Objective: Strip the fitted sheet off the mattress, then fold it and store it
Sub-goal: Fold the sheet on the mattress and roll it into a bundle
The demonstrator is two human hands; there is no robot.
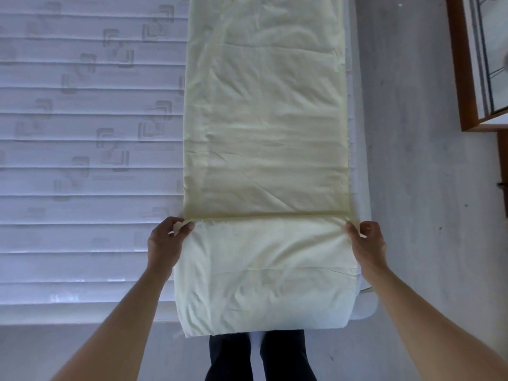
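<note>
On the bare mattress [82,160] near its right edge we see the pale yellow sheet [264,119] folded into a long strip; left hand [165,243] and right hand [367,243] each pinch a corner of its folded-over near end.

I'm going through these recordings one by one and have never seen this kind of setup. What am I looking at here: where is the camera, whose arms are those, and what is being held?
There is no machine here. A person wears one wide-angle camera on the head, looking down, so the bare arms reaching in from the bottom are their own. The pale yellow sheet lies as a long folded strip on the bare quilted mattress, along its right side. The left hand and the right hand each pinch one end of a folded edge, where the near part of the strip is turned over onto the rest. To the right are the grey floor and some wooden furniture.
</note>
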